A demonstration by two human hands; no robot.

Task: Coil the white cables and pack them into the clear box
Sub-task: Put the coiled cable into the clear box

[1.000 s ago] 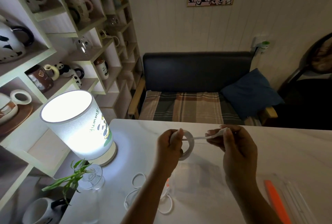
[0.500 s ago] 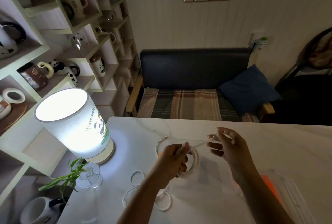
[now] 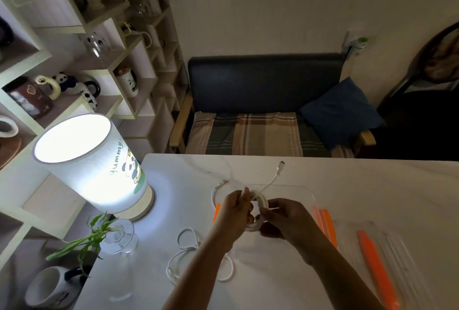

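Both hands meet over the clear box (image 3: 308, 198); the left hand (image 3: 234, 212) pinches the coiled white cable (image 3: 262, 206) at its top, fingers curled round the gathered loops, while the right hand (image 3: 285, 217) grips the coil's lower right side, fingers curled under it; the coil hangs just above the box's open mouth, not yet set down.

One plug end (image 3: 280, 166) sticks up and away from the coil on a free tail, and a second loose end (image 3: 223, 182) arcs out to the left over the box's near-left corner; these tails look like the main risk; a springy cable let go too early will likely unwind, and the tails could hang over the rim rather than drop inside.

A second white cable (image 3: 196, 257) lies in loose loops on the marble table (image 3: 372, 180), just left of the left forearm; a forearm dragging back could catch it and pull it toward the edge.

To the right lies the box's lid (image 3: 387, 247) with its orange clips; a glass vase (image 3: 119, 237) with a sprig stands near the lit lamp (image 3: 87, 163), close enough to be knocked by a wide left elbow.
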